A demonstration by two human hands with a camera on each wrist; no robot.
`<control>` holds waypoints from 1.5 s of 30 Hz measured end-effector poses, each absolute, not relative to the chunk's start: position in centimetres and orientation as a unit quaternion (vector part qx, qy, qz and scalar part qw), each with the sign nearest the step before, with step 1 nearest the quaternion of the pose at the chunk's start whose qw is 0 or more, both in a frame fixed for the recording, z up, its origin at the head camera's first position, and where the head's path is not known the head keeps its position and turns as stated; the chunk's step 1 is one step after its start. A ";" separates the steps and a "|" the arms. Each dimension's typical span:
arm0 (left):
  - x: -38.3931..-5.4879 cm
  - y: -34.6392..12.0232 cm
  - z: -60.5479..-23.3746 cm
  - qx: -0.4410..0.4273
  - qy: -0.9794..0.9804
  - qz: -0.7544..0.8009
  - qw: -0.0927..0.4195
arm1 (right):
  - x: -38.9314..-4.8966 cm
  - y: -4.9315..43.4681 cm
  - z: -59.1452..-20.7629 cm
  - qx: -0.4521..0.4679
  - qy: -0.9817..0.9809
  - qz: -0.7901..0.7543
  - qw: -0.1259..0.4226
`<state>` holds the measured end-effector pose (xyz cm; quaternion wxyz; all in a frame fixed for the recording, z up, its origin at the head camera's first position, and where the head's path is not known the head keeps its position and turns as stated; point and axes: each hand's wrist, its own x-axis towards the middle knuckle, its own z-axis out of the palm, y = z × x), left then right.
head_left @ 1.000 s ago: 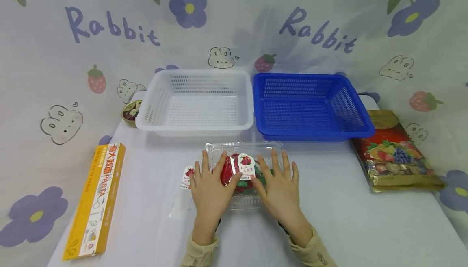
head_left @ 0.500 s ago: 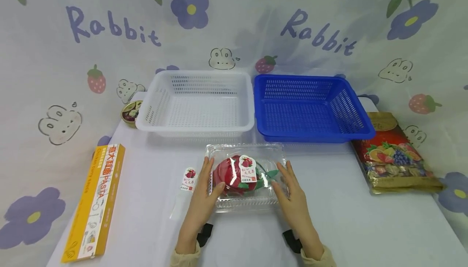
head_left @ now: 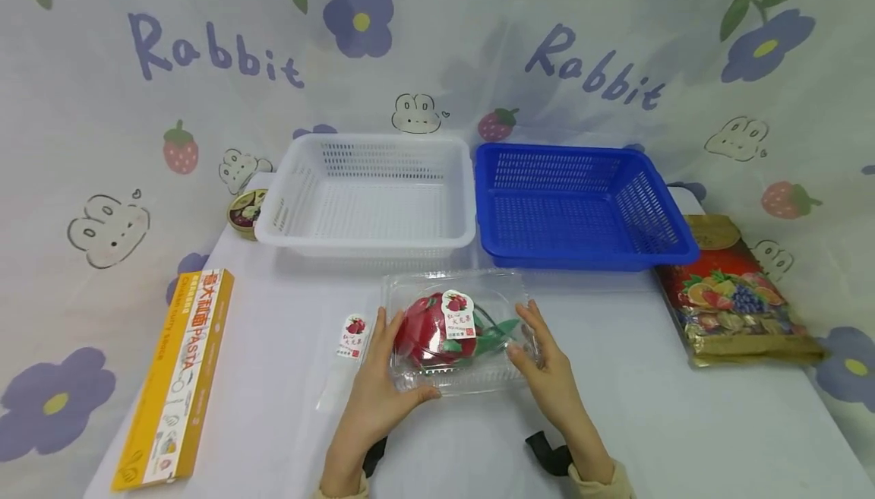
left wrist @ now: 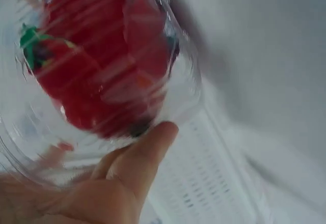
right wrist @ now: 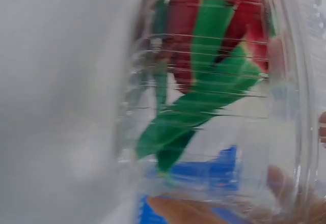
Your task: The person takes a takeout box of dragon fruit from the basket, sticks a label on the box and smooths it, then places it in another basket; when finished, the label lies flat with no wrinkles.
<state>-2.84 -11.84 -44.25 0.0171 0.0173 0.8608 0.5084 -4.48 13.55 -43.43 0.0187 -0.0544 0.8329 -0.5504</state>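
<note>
Both my hands hold a clear plastic clamshell box (head_left: 497,286) by its two ends, close over the front middle of the table. My left hand (head_left: 374,389) grips the left end, thumb stretched along the front edge. On the right end, my right hand (head_left: 552,368) has its thumb over the lid and fingers along the side. Inside lies a red dragon fruit (head_left: 429,332) with green leaves (right wrist: 204,102). A dragon fruit sticker (head_left: 459,317) is on the lid. In the left wrist view, the fruit (left wrist: 102,56) shows through the plastic above my fingers (left wrist: 145,158).
A white basket (head_left: 369,243) and a blue basket (head_left: 581,262) stand side by side behind. A yellow pasta box (head_left: 174,377) and a sticker on a sheet (head_left: 353,336) lie left. A red-and-gold pouch (head_left: 741,294) lies right; a round tin (head_left: 244,212) sits back left.
My hands have moved from lying spread over the lid to the box's two ends and now grip it. The box has turned slightly, its right side higher in the head view.
</note>
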 end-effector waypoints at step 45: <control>-5.5 -17.9 -35.7 0.003 0.753 0.607 -0.254 | -6.9 6.7 -36.4 -0.242 0.726 -0.627 -0.146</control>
